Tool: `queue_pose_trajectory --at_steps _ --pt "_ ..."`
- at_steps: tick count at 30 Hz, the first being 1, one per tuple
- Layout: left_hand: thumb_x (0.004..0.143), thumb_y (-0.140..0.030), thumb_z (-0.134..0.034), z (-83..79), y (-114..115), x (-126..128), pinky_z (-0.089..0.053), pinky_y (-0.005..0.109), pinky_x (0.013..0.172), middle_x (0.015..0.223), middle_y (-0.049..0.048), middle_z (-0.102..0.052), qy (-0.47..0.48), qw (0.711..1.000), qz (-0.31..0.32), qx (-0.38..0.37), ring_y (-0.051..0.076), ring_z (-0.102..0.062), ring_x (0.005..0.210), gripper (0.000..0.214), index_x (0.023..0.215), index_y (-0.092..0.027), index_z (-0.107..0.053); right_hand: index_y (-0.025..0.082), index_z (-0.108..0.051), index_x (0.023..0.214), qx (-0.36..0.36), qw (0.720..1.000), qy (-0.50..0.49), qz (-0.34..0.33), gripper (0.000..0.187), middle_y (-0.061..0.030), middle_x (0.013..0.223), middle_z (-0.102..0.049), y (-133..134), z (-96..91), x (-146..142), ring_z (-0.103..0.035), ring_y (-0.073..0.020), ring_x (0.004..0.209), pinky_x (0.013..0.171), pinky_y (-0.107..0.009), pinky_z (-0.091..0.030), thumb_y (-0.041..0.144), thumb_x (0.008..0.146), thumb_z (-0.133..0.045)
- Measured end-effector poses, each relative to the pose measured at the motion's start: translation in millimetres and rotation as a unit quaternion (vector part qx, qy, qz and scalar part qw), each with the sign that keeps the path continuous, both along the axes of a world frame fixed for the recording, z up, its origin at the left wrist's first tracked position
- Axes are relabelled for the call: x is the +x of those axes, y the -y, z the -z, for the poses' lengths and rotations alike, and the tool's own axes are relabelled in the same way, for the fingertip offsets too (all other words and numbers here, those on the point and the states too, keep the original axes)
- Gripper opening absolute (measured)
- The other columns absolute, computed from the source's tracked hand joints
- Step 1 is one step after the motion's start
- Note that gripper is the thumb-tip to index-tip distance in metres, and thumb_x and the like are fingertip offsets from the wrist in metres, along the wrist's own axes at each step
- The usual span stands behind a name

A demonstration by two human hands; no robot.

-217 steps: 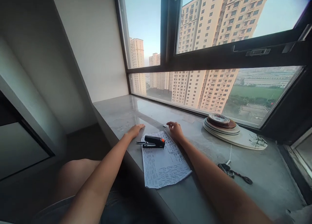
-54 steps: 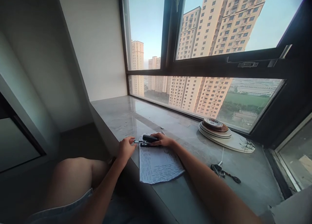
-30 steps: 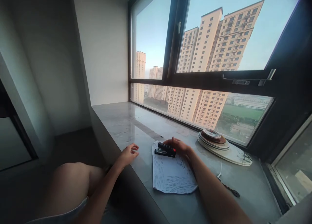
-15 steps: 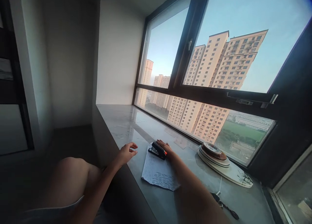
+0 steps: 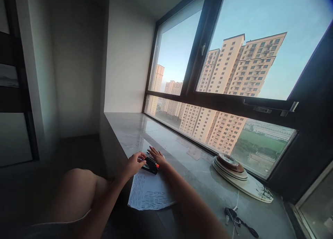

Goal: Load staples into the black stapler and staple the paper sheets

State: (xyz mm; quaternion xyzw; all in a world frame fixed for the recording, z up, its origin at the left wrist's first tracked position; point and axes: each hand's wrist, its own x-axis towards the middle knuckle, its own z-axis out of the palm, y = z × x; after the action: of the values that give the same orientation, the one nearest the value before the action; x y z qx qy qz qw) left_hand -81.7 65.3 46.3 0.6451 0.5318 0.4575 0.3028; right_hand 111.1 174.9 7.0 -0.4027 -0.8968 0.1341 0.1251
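Observation:
A black stapler [image 5: 150,164] with an orange end lies on the top corner of a stack of printed papers [image 5: 148,194] on the grey stone window ledge [image 5: 187,159]. My right hand [image 5: 156,156] rests flat over the stapler's top, fingers stretched out toward the window. My left hand [image 5: 134,164] is curled at the stapler's left end, fingers bent and touching it. The papers overhang the ledge's front edge a little.
A stack of decorated plates [image 5: 235,171] sits on a white board at the right of the ledge. A bunch of keys with a cord [image 5: 235,220] lies nearer. My bare knee [image 5: 78,187] is below left. The big window [image 5: 221,72] runs along the back.
The papers and stapler have slid left toward the ledge's edge. My left hand closed in on the stapler's end and my right hand flattened over it. The view turned left.

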Motion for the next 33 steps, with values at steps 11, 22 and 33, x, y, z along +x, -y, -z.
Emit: queue_pose_trajectory --at_steps 11,22,33 --pt "0.091 -0.026 -0.049 20.5 0 26 -0.050 0.035 0.098 0.115 0.0059 -0.070 -0.033 0.993 0.034 0.110 0.022 -0.064 0.108 0.025 0.104 -0.023 -0.070 0.025 -0.038 0.152 0.024 0.998 -0.055 -0.030 0.053 -0.0059 0.159 -0.034 33 13.3 87 -0.024 -0.0241 0.149 0.122 -0.045 -0.020 0.038 0.100 -0.040" --pt "0.072 -0.031 -0.079 37.3 16 49 -0.050 0.035 0.090 0.124 0.0117 -0.065 -0.082 0.986 0.144 0.010 0.029 -0.062 0.114 0.083 0.144 -0.023 -0.039 0.016 -0.066 0.093 -0.062 0.974 -0.215 -0.031 0.041 -0.0065 0.087 -0.067 46 -40.1 86 -0.060 -0.0192 0.081 0.074 -0.032 -0.049 0.053 0.096 -0.048" --pt "0.061 -0.025 -0.083 49.7 -2 35 -0.048 0.035 0.091 0.119 0.0102 -0.065 -0.092 0.989 0.110 0.036 0.029 -0.062 0.109 0.063 0.117 -0.021 -0.055 0.019 -0.065 0.094 0.000 0.982 -0.051 -0.181 0.027 -0.0010 0.089 -0.064 65 -47.1 73 -0.054 -0.0165 0.077 0.073 -0.027 -0.043 0.030 0.072 -0.076"
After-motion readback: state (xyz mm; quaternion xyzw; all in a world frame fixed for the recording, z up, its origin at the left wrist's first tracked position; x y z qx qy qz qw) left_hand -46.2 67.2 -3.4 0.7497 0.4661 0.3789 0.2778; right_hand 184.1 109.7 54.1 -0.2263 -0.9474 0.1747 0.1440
